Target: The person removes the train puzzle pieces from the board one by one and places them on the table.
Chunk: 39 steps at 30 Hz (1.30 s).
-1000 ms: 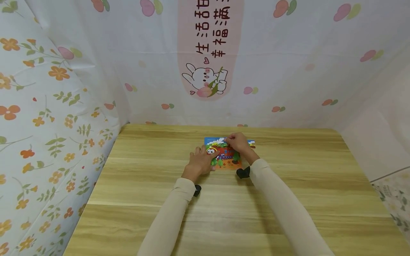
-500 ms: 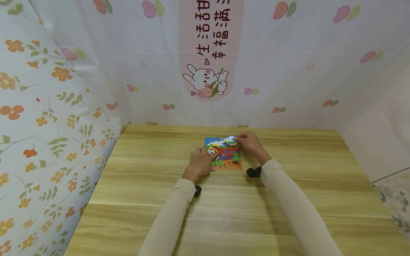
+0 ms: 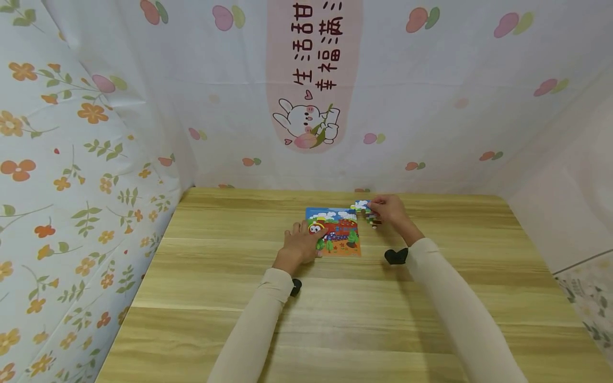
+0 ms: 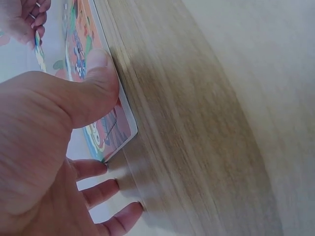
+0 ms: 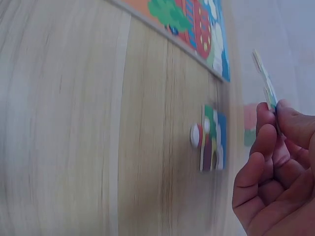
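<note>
Nearest, the left hand [image 3: 300,242] rests at the left side of the picture board [image 3: 341,247], thumb on its face, fingers spread and unclamped. The board lies flat on the tabletop [image 3: 335,319], near its far edge. Right of it lies a loose jigsaw piece [image 5: 216,142]. The right hand [image 3: 390,210] pinches a held jigsaw piece [image 3: 361,206] between thumb and fingers, raised off the wood.

Just changed: a second ago this hand sat over the board's upper part; now it stands to the right. Reading: piece seemingly being taken off, not seated; cannot tell if a recess remains. Left hand's position unchanged
</note>
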Each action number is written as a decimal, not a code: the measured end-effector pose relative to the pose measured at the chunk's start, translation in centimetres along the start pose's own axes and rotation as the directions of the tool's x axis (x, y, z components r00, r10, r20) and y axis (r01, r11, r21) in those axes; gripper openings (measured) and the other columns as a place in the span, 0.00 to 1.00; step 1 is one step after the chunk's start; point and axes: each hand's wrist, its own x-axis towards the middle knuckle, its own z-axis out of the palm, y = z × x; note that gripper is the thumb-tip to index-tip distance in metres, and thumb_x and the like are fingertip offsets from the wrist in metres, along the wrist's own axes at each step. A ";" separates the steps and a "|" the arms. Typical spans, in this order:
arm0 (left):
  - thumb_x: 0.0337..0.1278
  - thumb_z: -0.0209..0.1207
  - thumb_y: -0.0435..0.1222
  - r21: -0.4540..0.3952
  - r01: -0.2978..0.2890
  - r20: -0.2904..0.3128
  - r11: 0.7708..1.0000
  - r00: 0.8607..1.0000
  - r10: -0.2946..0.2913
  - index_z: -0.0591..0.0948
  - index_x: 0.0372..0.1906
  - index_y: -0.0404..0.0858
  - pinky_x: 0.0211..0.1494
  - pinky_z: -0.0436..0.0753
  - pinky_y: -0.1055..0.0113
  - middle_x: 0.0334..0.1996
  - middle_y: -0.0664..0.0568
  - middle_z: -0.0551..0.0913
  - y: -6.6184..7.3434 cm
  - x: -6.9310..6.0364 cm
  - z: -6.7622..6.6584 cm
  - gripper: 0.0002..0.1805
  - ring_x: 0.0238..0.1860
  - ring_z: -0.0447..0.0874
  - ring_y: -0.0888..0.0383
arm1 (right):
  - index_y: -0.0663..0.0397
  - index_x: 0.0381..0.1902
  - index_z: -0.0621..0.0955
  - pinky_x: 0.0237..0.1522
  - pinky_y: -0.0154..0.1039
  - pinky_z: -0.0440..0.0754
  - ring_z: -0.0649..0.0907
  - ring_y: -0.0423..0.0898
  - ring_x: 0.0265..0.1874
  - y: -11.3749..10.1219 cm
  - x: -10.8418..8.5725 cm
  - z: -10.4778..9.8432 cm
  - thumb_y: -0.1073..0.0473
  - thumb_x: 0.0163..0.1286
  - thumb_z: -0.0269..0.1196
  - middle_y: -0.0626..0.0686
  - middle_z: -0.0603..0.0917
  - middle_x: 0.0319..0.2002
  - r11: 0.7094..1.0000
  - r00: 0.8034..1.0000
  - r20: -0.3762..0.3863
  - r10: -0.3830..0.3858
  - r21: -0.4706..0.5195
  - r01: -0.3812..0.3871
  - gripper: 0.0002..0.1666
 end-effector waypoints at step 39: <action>0.67 0.55 0.53 -0.070 -0.025 -0.032 0.997 0.999 0.022 0.56 0.78 0.65 0.70 0.58 0.43 0.78 0.41 0.48 -0.5 -0.2 0.5 0.37 0.76 0.47 0.40 | 0.70 0.50 0.80 0.32 0.34 0.76 0.77 0.42 0.31 6.8 -1.2 -6.0 0.54 0.74 0.61 0.46 0.81 0.29 0.994 0.994 -0.039 0.102 -0.034 -0.103 0.21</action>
